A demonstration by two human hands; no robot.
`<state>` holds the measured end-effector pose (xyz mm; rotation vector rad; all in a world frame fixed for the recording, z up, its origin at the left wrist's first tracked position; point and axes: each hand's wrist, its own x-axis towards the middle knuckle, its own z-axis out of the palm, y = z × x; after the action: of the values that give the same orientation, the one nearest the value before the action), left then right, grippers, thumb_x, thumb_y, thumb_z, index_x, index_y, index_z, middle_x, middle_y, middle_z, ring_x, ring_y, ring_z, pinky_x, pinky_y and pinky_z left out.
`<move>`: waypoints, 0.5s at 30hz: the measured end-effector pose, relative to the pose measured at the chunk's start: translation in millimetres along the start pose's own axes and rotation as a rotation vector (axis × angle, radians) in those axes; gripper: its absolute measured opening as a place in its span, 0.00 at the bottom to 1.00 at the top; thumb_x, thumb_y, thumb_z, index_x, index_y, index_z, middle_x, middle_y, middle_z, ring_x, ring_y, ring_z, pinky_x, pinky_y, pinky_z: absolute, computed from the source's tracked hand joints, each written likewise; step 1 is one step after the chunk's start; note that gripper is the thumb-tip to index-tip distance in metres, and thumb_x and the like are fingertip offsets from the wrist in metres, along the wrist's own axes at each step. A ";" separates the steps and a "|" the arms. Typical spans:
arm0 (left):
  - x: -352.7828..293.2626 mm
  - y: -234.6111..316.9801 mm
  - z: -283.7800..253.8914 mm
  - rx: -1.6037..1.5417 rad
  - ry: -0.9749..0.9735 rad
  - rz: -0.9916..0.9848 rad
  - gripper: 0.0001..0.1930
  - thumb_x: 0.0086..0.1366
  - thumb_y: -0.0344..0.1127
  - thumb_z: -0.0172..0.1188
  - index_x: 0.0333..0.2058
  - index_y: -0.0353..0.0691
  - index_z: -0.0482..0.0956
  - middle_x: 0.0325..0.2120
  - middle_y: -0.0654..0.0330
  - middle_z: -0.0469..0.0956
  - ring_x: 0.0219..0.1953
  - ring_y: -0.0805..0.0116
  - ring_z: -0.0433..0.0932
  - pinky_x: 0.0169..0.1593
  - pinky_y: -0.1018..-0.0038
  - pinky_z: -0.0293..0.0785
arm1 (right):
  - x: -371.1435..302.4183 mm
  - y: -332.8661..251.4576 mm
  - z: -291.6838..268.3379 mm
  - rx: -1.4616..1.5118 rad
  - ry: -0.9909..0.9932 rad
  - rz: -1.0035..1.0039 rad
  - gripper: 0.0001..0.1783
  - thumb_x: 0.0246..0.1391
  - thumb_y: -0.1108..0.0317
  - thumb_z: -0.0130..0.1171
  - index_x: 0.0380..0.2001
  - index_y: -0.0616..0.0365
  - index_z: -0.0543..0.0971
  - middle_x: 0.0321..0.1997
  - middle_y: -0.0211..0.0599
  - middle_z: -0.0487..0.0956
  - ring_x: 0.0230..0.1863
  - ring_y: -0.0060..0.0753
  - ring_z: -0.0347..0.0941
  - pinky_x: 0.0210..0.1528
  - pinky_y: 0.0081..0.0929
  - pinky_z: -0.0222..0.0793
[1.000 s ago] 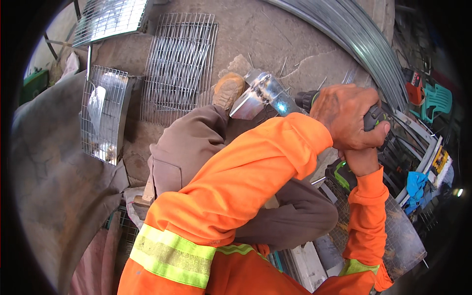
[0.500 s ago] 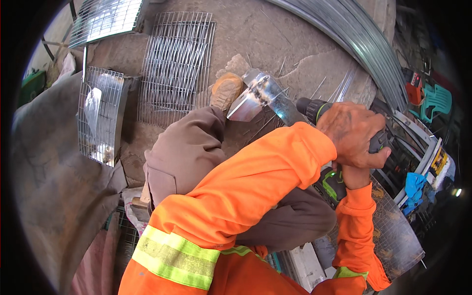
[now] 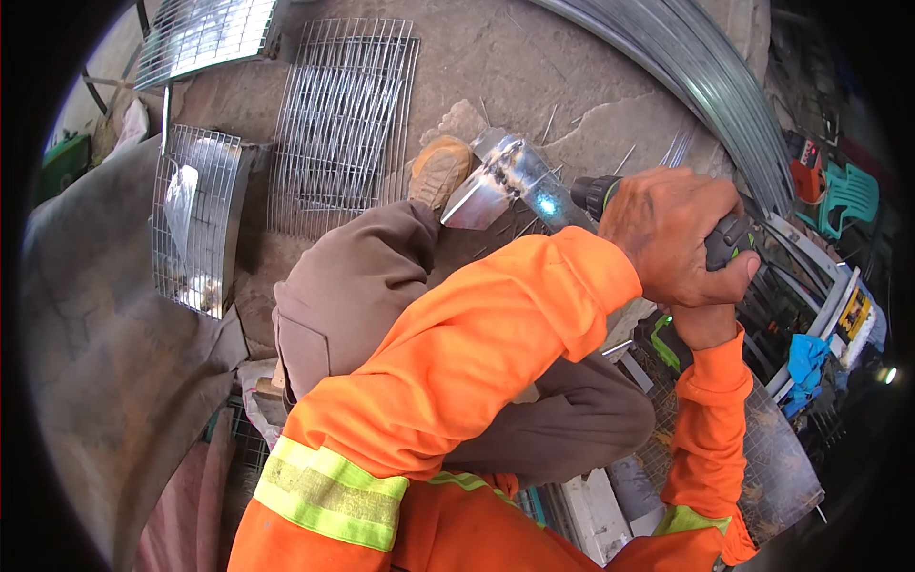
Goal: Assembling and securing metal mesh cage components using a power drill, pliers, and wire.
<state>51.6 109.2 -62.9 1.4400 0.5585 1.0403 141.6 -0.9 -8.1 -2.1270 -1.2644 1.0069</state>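
A black and green cordless drill (image 3: 593, 196) lies sideways in both my hands, its chuck pointing left. My left hand (image 3: 667, 224) is wrapped over the top of the drill body, thumb at the rear end. Below it, my right hand (image 3: 705, 322) grips the handle; its fingers are mostly hidden by the left hand. The drill's battery end (image 3: 667, 341) shows beside the right wrist. The chuck is over an angled metal piece (image 3: 510, 176) with scorched, shiny patches, where a bluish light spot falls. Whether a bit touches it is hidden. My tan boot (image 3: 440, 170) is against the piece.
Wire mesh panels (image 3: 343, 114) lie stacked on the ground ahead, with another meshed metal panel (image 3: 195, 224) at left. Long metal strips (image 3: 667, 57) curve along the upper right. A teal plastic chair (image 3: 848, 195), a blue cloth (image 3: 807, 367) and a mesh-patterned sheet (image 3: 777, 458) are at right.
Both hands and the drill have shifted slightly up and left. The drill's battery end has swung toward the right. The light spot on the metal looks brighter.
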 end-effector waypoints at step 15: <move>12.7 1.4 15.8 0.087 -0.249 -0.138 0.25 0.53 0.61 0.61 0.32 0.41 0.80 0.23 0.51 0.79 0.30 0.48 0.80 0.35 0.58 0.77 | -7.8 -8.0 -8.6 -0.154 -0.183 0.523 0.11 0.62 0.64 0.48 0.38 0.59 0.75 0.20 0.32 0.74 0.22 0.26 0.73 0.25 0.27 0.66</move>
<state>70.7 111.3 -56.3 1.5573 0.5182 0.7225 141.6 -4.2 5.5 -2.6102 -0.8966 1.3781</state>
